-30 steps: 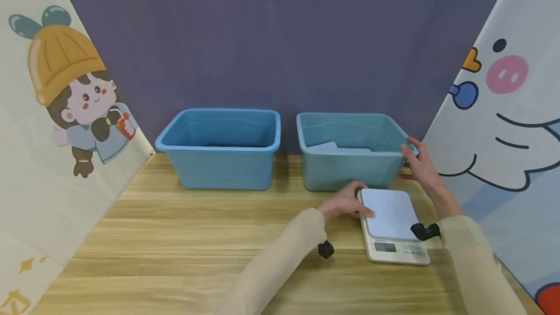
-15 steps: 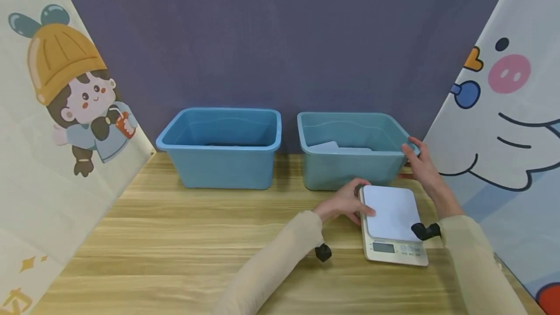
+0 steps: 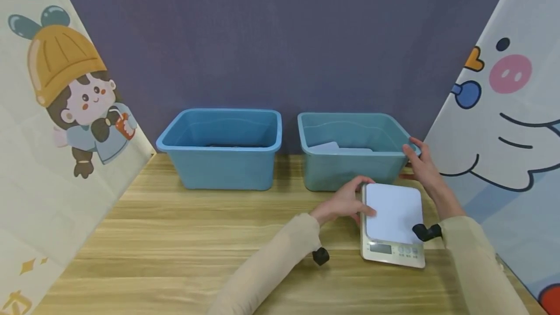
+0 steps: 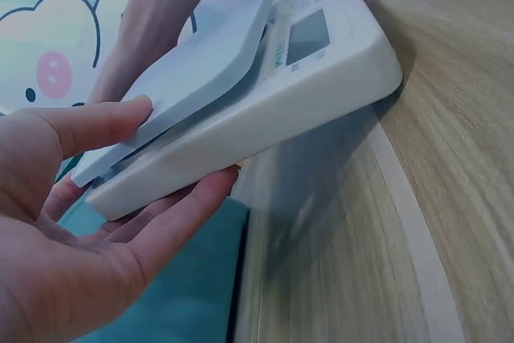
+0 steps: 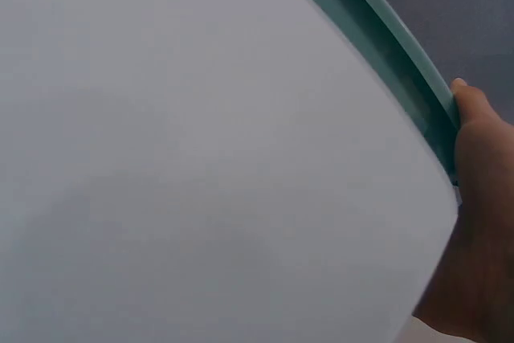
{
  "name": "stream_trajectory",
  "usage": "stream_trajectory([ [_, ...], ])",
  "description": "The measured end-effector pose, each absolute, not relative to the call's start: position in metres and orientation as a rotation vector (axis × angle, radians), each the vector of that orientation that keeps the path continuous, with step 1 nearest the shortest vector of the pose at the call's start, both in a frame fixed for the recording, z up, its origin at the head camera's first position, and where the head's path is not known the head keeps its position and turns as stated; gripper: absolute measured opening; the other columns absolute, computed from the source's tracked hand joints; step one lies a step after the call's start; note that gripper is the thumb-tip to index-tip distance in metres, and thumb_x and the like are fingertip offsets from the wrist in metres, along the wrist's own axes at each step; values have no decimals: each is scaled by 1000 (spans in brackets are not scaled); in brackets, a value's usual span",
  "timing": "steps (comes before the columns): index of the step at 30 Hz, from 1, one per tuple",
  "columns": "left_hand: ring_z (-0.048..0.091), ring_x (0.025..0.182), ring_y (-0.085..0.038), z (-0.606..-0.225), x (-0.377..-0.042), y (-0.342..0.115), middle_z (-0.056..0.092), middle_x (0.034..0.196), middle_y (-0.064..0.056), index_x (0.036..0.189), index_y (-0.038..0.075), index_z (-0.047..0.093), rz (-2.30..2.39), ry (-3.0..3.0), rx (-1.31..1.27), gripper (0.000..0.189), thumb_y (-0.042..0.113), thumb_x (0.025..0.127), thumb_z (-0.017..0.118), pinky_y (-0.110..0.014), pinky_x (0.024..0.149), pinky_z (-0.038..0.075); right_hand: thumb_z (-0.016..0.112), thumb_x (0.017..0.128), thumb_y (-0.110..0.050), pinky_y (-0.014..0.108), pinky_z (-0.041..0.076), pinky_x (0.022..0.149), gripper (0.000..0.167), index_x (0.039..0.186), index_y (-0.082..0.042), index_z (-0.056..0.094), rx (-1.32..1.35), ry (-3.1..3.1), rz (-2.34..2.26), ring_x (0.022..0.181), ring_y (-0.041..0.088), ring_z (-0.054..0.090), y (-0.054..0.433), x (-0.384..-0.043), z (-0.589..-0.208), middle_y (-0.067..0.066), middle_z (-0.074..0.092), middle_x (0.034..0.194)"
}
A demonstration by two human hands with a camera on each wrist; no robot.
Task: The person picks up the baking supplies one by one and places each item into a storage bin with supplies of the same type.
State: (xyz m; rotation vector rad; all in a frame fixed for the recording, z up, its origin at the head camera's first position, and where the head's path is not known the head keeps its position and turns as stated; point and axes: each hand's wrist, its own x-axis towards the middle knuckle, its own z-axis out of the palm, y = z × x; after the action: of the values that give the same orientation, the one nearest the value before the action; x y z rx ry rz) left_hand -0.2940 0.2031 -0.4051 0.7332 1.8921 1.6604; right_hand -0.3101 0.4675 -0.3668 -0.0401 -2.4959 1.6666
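Note:
My left hand (image 3: 345, 203) grips a white kitchen scale (image 3: 393, 218) by its far left corner. In the left wrist view the thumb lies on the flat weighing plate (image 4: 189, 78) and the fingers support the underside. The scale is tilted, its far end raised off the table and its display end low at the tabletop. My right hand (image 3: 422, 164) holds the right rim of a teal plastic bin (image 3: 350, 171) at its near corner. Up close in the right wrist view, the scale's white plate fills most of the picture, with the bin's rim (image 5: 401, 46) behind it.
White flat-topped items (image 3: 325, 148) lie inside the teal bin. To its left stands a blue bin (image 3: 223, 169) with something dark low inside. Both bins sit on the wood-grain table (image 3: 197, 237) against a dark back panel (image 3: 280, 43). Printed side panels border the table.
The far end of the scale has risen slightly and swung to the right, while its display end shifted a little left. My right hand has stayed on the bin's rim.

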Motion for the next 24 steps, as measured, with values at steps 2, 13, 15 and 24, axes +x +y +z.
stream_trajectory([
  [2,63,74,-15,-403,-293,203,53,117,3,126,28,52,1656,1927,759,63,1,78,82,-53,65,58,31,105,-51,37,58,75,74,158,-22,-10,-36,-2489,1667,132,55,32,467,-310,-367,38,1,157],
  [13,61,73,-12,-392,-286,197,53,129,3,129,32,51,1620,2123,807,67,2,78,82,-49,64,58,30,105,-51,33,57,74,74,157,-21,-13,-28,-2513,1670,133,58,28,465,-310,-365,38,-3,156],
  [15,60,76,-11,-390,-286,196,54,129,3,129,32,52,1616,2168,829,67,2,78,82,-43,63,58,30,105,-50,28,56,71,74,157,-20,-13,-20,-2500,1685,133,58,27,465,-310,-366,38,-3,155],
  [24,53,75,-10,-376,-288,184,54,131,6,134,28,52,1550,2332,1044,66,6,80,82,-22,67,49,28,104,-53,61,38,99,76,158,-21,-14,-41,-2536,1642,137,58,24,466,-311,-365,39,0,155],
])
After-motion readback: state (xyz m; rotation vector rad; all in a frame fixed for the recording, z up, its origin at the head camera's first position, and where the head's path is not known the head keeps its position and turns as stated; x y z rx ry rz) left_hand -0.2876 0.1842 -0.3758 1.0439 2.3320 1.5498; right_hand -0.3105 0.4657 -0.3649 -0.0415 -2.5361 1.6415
